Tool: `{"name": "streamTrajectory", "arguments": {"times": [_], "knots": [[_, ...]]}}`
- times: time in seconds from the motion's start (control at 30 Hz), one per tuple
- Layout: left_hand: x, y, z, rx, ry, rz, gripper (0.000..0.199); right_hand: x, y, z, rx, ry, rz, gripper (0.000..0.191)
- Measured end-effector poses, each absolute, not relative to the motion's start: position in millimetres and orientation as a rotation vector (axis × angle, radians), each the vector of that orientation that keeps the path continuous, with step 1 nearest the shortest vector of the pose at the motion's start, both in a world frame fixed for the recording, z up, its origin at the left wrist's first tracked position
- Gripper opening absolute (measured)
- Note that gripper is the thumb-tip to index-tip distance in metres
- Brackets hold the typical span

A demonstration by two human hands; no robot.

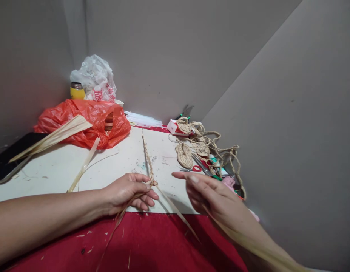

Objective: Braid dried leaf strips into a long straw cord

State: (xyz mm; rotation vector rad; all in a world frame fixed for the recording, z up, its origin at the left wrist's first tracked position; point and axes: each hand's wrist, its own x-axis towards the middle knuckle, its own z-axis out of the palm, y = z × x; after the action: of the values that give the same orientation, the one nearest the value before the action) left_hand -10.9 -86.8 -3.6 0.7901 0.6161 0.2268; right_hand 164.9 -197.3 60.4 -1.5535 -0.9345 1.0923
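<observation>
We locate the braid (147, 153) above the middle of the white board (129, 158), its thin tip pointing away from us. Our left hand (132, 190) pinches its near end between thumb and forefinger; the remaining fingers spread loosely below. From the pinch, one loose strand (177, 211) slants toward our right and thinner ends trail over the red cloth (152, 241).

Our right hand (207, 189) is apart from the braid, its forefinger extended toward it and its other fingers curled around a long strip (234, 236) that runs back along the forearm.

Beyond the right hand, we note a crowded group: red-handled scissors (196, 168) just past the fingers, a figure-eight woven piece (184, 155), tangled cords (217, 145), a red-and-white box (176, 128) and green-handled pruners (187, 112) near the wall (169, 56). The hand and forearm obstruct our view of part of this group.

On the left, a narrow strip (87, 162) stands between our forearm and the red bag (78, 107). A wide dry leaf (54, 138) lies across this bag and a dark flat device (19, 158). Behind these, we find a yellow container (77, 90), a white bag (95, 75) and white sticks (143, 119).
</observation>
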Motion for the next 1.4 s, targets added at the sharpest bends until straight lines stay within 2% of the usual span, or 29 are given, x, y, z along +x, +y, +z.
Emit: {"name": "streamTrajectory", "arguments": {"times": [0.13, 0.27, 0.37, 0.53, 0.63, 1.13, 1.4], "knots": [[-10.7, -87.4, -1.1, 0.801, 0.612, 0.224, 0.026, 149.6, -197.9, 51.8, -1.518, -0.942, 1.271, 0.036], [-10.4, -88.6, 0.7, 0.828, 0.572, 0.222, 0.022, 139.7, -195.1, 40.9, -1.259, -0.901, 1.501, 0.027], [-9.6, -89.3, 0.8, 0.823, 0.567, 0.227, 0.023, 140.0, -193.1, 34.7, -1.243, -0.841, 1.465, 0.015], [-9.3, -90.0, 1.5, 0.802, 0.625, 0.239, 0.025, 149.2, -194.5, 33.4, -1.511, -0.901, 1.112, 0.021], [-9.8, -89.6, 0.2, 0.807, 0.631, 0.239, 0.026, 150.4, -195.8, 36.5, -1.583, -0.934, 1.031, 0.022], [-9.6, -91.3, 0.4, 0.877, 0.574, 0.243, 0.023, 130.5, -182.3, 15.5, -1.523, -0.722, 1.219, 0.033], [-9.7, -93.7, 3.3, 0.869, 0.641, 0.274, 0.022, 129.6, -185.3, 33.8, -1.357, -0.463, 1.317, 0.031]]}}
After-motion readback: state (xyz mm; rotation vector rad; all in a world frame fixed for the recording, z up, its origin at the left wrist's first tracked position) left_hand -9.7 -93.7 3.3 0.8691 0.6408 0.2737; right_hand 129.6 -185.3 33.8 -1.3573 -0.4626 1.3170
